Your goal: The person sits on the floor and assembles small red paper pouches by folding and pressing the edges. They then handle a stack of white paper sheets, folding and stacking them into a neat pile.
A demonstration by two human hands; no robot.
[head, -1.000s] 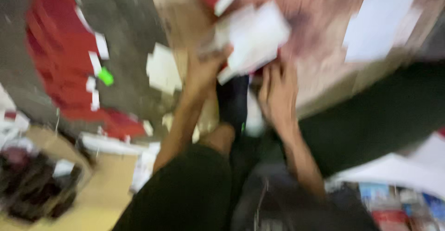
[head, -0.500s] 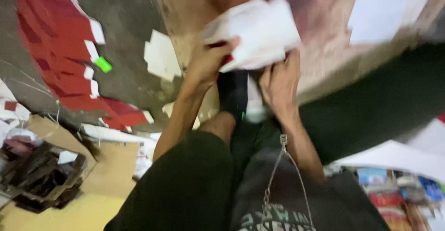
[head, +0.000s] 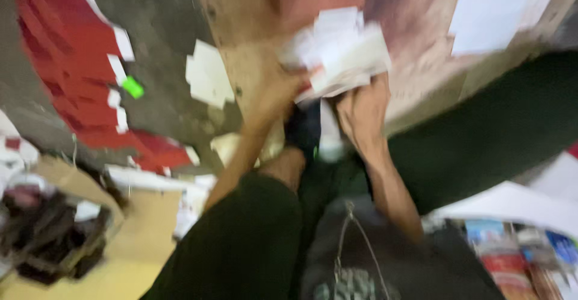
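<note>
A bundle of white paper (head: pixel 340 50) is clasped from the left by the left hand (head: pixel 278 95); the right hand (head: pixel 361 110) is placed directly beneath, its grip indistinct through blur.

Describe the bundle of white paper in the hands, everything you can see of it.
The bundle of white paper is a loose, uneven sheaf of white sheets or cards, edges fanned out of line, with a sliver of red showing at its lower left edge. It looks like thin paper or card; blur hides any finer detail. It is held up over a brown board. The left hand grips its lower left corner and the right hand supports it from beneath.
</note>
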